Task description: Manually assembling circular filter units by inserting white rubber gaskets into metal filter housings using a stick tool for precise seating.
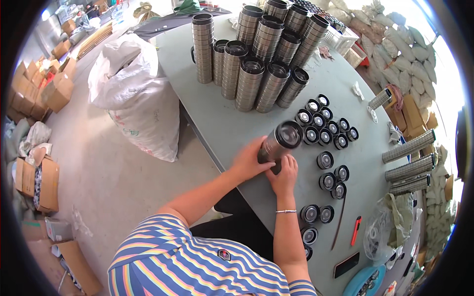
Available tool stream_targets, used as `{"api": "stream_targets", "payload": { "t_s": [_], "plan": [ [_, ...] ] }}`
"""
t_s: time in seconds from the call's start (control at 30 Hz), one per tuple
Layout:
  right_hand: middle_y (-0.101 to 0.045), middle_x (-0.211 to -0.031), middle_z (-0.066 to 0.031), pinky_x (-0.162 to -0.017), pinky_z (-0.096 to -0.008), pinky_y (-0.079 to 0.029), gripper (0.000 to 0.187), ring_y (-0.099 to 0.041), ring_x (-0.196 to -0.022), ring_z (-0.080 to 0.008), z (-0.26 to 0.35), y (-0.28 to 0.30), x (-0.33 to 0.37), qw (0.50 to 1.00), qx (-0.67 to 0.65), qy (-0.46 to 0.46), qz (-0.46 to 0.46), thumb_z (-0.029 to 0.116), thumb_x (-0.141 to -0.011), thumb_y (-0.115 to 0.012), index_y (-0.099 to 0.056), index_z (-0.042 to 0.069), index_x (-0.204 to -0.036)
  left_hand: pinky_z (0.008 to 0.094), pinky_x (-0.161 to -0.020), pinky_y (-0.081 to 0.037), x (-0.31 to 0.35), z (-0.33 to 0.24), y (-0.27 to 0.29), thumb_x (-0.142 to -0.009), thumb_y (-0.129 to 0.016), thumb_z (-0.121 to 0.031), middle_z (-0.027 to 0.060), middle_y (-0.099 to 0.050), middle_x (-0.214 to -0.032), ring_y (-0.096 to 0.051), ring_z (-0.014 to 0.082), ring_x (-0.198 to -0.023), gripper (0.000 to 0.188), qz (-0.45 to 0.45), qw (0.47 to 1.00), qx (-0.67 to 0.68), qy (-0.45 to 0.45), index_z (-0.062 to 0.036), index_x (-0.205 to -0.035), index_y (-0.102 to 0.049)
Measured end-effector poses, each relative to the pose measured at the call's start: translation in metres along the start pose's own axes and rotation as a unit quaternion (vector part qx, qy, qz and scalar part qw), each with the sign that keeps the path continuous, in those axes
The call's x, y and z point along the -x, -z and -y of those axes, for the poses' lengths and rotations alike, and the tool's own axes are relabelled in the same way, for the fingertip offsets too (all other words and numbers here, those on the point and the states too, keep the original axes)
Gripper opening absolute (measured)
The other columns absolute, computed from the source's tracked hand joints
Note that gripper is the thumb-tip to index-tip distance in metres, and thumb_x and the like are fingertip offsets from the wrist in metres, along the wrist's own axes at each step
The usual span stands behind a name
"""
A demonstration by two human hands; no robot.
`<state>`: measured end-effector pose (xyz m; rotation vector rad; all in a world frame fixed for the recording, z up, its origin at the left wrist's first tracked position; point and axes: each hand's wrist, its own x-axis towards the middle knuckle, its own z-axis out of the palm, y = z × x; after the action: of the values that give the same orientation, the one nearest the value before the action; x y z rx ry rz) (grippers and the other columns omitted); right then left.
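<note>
In front of me, over the grey table (237,129), I hold a short cylindrical stack of metal rings with a black rim on top (288,134), tilted and slightly blurred. My left hand (250,160) is wrapped round its left side. My right hand (285,173) is closed on the lower end at the right; its palm side is hidden. Just right of the stack lie several round black-rimmed metal pieces (325,160), in a cluster and a loose row. Beyond my hands stand tall stacks of similar silver rings with black tops (251,81).
Right of the loose pieces are a thin dark rod (339,223), a red cutter knife (356,231), a phone (346,265), a blue basin (365,282) and a clear plastic bag (379,232). More ring stacks (409,147) lie at the right edge. A white sack (140,98) stands left.
</note>
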<state>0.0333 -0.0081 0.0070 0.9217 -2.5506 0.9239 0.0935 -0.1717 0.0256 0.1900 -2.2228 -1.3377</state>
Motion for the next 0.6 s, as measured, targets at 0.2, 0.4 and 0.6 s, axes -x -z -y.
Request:
{"api": "stream_targets", "payload": {
  "t_s": [0.2, 0.4, 0.6],
  "plan": [
    [-0.066, -0.128, -0.0105, -0.112, -0.0475, -0.041, 0.056, -0.056, -0.126, -0.0349, 0.012, 0.012, -0.006, 0.999, -0.051, 0.006, 0.001, 0.026, -0.073, -0.088, -0.067, 0.006, -0.121, 0.0428, -0.097, -0.053, -0.015, 0.032, 0.059, -0.071, -0.092, -0.024, 0.0165, -0.07, -0.119, -0.067, 0.0333, -0.111, 0.071, -0.07, 0.995, -0.009, 0.076, -0.0057, -0.133, -0.061],
    [-0.068, -0.125, -0.0083, -0.11, -0.0462, -0.042, 0.043, -0.057, -0.125, -0.0321, 0.009, 0.011, -0.008, 0.998, -0.066, 0.012, -0.005, 0.025, -0.072, -0.089, -0.071, 0.007, -0.108, 0.0417, -0.089, -0.053, -0.072, 0.075, 0.131, -0.074, -0.09, -0.022, 0.0135, -0.073, -0.104, -0.069, 0.0314, -0.097, 0.054, -0.172, 0.974, -0.031, 0.142, -0.0039, -0.117, -0.063],
    [-0.068, -0.124, -0.0078, -0.11, -0.0462, -0.042, 0.041, -0.057, -0.124, -0.0325, 0.014, 0.015, -0.006, 0.998, -0.059, 0.003, -0.005, 0.025, -0.072, -0.089, -0.072, 0.008, -0.105, 0.0378, -0.086, -0.056, -0.118, 0.102, 0.147, -0.074, -0.093, -0.02, 0.0115, -0.075, -0.105, -0.071, 0.023, -0.096, 0.057, -0.233, 0.958, -0.13, 0.108, -0.003, -0.12, -0.063]
  ]
}}
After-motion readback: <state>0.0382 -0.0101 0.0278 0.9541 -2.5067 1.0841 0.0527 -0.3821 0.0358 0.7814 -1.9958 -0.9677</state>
